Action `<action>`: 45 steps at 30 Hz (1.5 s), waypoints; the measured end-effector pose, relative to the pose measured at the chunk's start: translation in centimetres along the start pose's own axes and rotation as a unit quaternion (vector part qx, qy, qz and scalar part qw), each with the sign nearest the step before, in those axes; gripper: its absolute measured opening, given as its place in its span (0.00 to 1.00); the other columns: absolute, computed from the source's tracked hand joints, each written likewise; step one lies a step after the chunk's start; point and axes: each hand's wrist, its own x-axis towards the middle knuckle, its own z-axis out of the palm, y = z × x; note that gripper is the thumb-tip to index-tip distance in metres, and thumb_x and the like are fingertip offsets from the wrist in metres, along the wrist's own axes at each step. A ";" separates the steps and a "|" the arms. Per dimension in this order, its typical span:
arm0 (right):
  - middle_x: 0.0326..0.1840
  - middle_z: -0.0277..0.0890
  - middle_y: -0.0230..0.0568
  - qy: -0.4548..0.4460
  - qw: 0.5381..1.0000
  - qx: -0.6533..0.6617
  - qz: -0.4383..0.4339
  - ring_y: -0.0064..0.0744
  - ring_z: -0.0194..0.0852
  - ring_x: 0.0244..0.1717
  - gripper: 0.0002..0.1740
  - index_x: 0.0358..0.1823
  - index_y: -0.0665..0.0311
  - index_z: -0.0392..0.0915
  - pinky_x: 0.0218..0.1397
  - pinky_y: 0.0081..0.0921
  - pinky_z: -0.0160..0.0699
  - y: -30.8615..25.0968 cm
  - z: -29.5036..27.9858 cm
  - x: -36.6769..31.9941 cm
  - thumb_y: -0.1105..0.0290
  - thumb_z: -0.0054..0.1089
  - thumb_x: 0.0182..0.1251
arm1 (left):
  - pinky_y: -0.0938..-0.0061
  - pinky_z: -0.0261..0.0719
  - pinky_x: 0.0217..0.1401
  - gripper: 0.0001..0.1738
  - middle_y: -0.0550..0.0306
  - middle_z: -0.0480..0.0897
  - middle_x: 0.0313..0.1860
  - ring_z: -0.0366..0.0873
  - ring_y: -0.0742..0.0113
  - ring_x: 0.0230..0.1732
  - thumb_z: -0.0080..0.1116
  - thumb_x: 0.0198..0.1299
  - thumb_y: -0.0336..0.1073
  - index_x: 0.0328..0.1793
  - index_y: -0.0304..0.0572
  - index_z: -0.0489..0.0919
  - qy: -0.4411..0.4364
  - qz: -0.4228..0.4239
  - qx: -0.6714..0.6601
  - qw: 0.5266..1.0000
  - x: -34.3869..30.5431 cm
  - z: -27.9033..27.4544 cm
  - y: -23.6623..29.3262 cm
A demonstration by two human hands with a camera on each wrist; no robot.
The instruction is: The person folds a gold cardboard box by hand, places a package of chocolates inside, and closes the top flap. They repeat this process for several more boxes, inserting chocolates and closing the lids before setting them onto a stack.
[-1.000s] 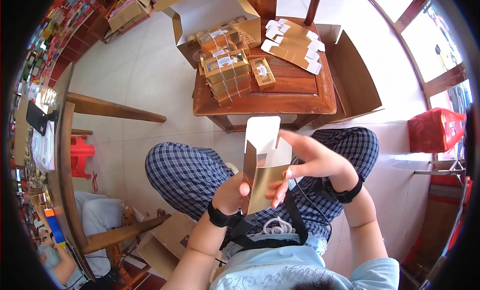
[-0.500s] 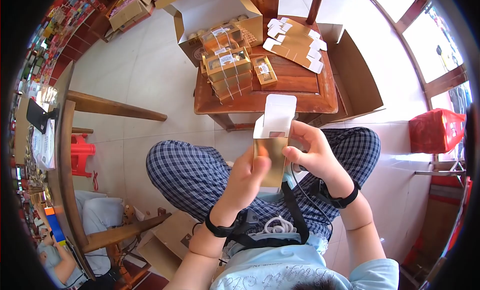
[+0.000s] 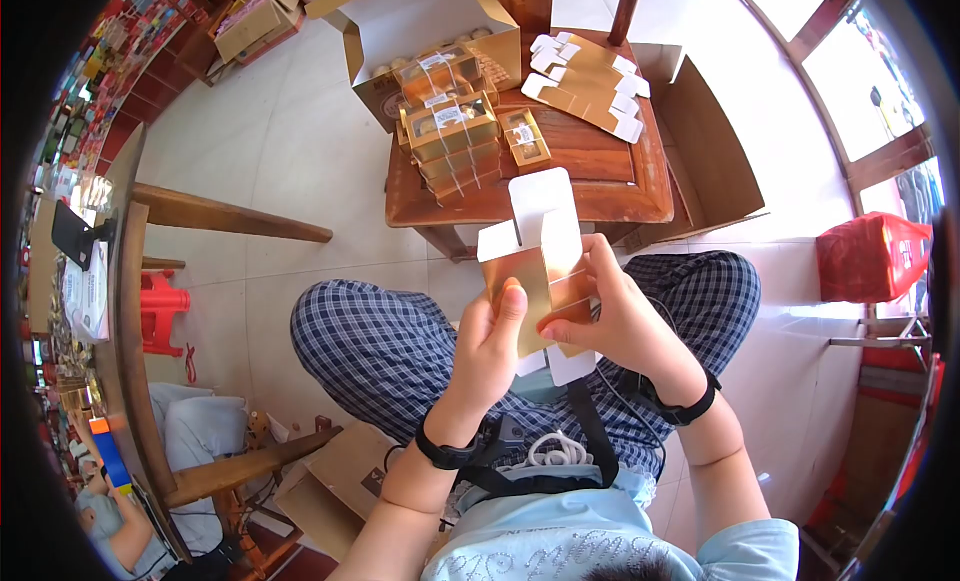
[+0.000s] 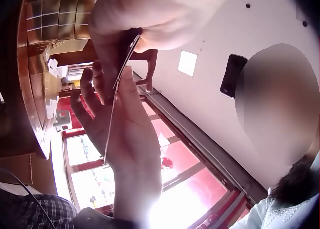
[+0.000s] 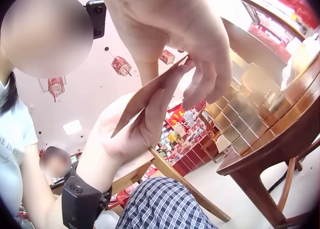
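A gold carton [image 3: 526, 289] with white end flaps is held above the lap; in both wrist views it appears nearly edge-on and flat. The left hand [image 3: 488, 349] grips its left side, thumb on the gold face and fingers behind. At its right side the right hand [image 3: 622, 319] pinches the card between thumb and fingers. On the wooden stool beyond lie flattened gold cartons [image 3: 590, 89], a small gold box [image 3: 526, 139] and a stack of windowed gold boxes [image 3: 452, 131].
A large open gold box [image 3: 430, 21] stands at the stool's back left, and a brown cardboard box [image 3: 705, 151] sits beside the stool [image 3: 600, 196]. A wooden table [image 3: 130, 311] is at left, a red bag [image 3: 872, 261] at right.
The carton was an opened-out box with depth; now it is pressed flat, its flaps spread at both ends. Both hands have shifted their hold on it.
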 end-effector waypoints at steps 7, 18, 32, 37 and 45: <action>0.54 0.66 0.43 0.131 0.982 -0.081 -0.113 0.31 0.73 0.44 0.48 0.71 0.62 0.50 0.52 0.27 0.71 1.4 1.0 -0.5 0.78 0.68 0.49 | 0.76 0.71 0.56 0.27 0.51 0.77 0.50 0.75 0.69 0.51 0.32 0.73 0.48 0.62 0.31 0.66 -0.005 0.010 -0.092 0.996 0.3 0.4 0.6; 0.62 0.65 0.46 0.148 0.976 -0.003 -0.158 0.32 0.72 0.53 0.41 0.71 0.60 0.54 0.54 0.27 0.75 1.6 1.3 -0.8 0.83 0.59 0.55 | 0.78 0.82 0.35 0.37 0.50 0.80 0.44 0.81 0.70 0.37 0.59 0.60 0.39 0.73 0.42 0.58 0.003 0.184 0.153 0.971 1.1 0.7 0.6; 0.62 0.63 0.39 0.098 0.979 0.139 -0.110 0.27 0.68 0.54 0.32 0.64 0.61 0.64 0.54 0.25 0.76 1.1 0.7 -1.9 0.81 0.58 0.55 | 0.86 0.79 0.31 0.25 0.49 0.72 0.55 0.81 0.70 0.39 0.57 0.61 0.38 0.62 0.38 0.69 -0.016 0.213 0.098 0.972 1.3 0.4 0.4; 0.59 0.62 0.39 0.124 0.978 0.129 -0.106 0.25 0.68 0.54 0.27 0.57 0.61 0.71 0.53 0.25 0.77 0.6 0.7 -1.9 0.80 0.62 0.52 | 0.82 0.78 0.42 0.22 0.48 0.67 0.60 0.77 0.68 0.50 0.53 0.64 0.39 0.61 0.34 0.69 -0.026 0.224 0.122 0.967 1.1 0.3 0.9; 0.57 0.65 0.39 0.089 0.979 0.158 -0.095 0.27 0.71 0.52 0.16 0.46 0.65 0.75 0.47 0.23 0.79 1.3 -0.1 -1.9 0.76 0.61 0.54 | 0.82 0.82 0.32 0.14 0.50 0.69 0.54 0.80 0.67 0.42 0.55 0.60 0.32 0.52 0.38 0.74 -0.033 0.196 0.058 0.978 0.7 0.5 0.7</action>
